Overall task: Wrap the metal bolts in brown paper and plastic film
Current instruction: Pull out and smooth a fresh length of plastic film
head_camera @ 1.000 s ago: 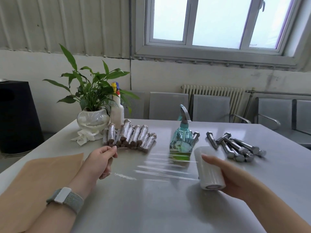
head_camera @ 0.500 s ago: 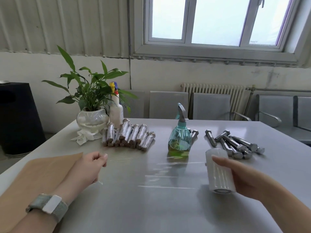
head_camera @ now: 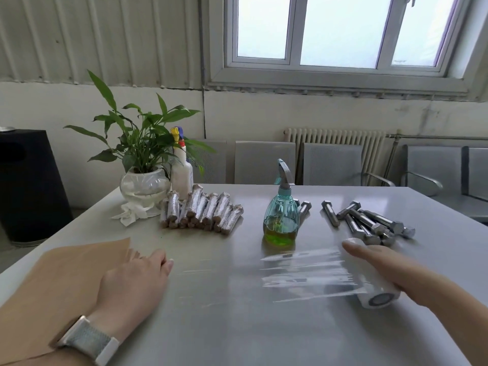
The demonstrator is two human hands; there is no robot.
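A sheet of clear, wrinkled plastic film (head_camera: 301, 270) stretches across the smooth grey desk (head_camera: 237, 326) from a white roll (head_camera: 375, 294). The right hand (head_camera: 383, 265) lies flat on the roll, fingers straight. The left hand (head_camera: 134, 281) presses palm-down on the film's other end, beside matte brown paper (head_camera: 60, 276). Bare hex-headed steel bolts (head_camera: 369, 223) lie piled just beyond the right hand; wrapped bolts (head_camera: 203, 212) sit farther left.

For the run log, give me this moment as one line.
left hand flat on film | right hand on roll | bolts unwrapped
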